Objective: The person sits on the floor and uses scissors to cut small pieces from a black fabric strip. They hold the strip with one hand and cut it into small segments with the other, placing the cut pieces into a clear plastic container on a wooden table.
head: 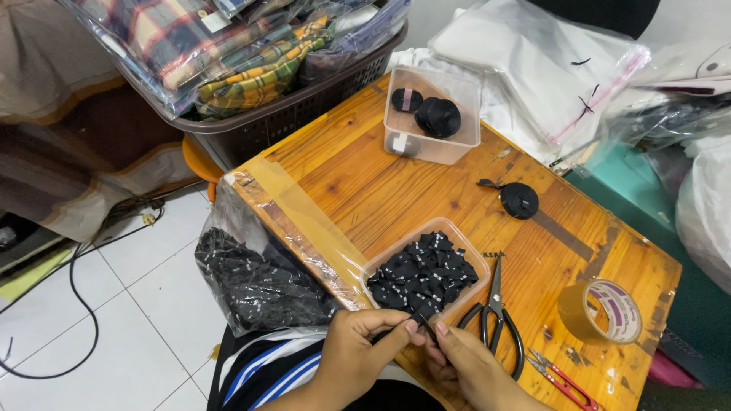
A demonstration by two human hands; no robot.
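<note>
Two hands meet at the bottom centre of the frame, pinching one small black strip (421, 326) between them. Left hand (358, 346) has thumb and forefinger closed on the strip's left part; right hand (464, 364) grips its right end with fingertips pressed together. The strip sits just below the near edge of a clear tub (459, 234), which is full of small black tags (422, 278) with pale marks. Black scissors (495, 316) lie just right of the tub, blades pointing up the frame. Red snips (563, 378) lie at the lower right, near a roll of brown tape (601, 310). All of this rests on a wooden table (365, 190), whose left edge is covered in clear tape. A plastic bag (255, 281) of more black pieces hangs off the table's left edge. Higher up, right of centre, a black coil (519, 200) lies on the wood. At top centre a second clear tub (464, 95) holds black rolls (435, 116). A brown basket (289, 114) of plaid cloth fills the upper left. Clear bags (548, 68) pile at the upper right. White floor tiles (129, 304) and a black cable (80, 304) show at the lower left.
</note>
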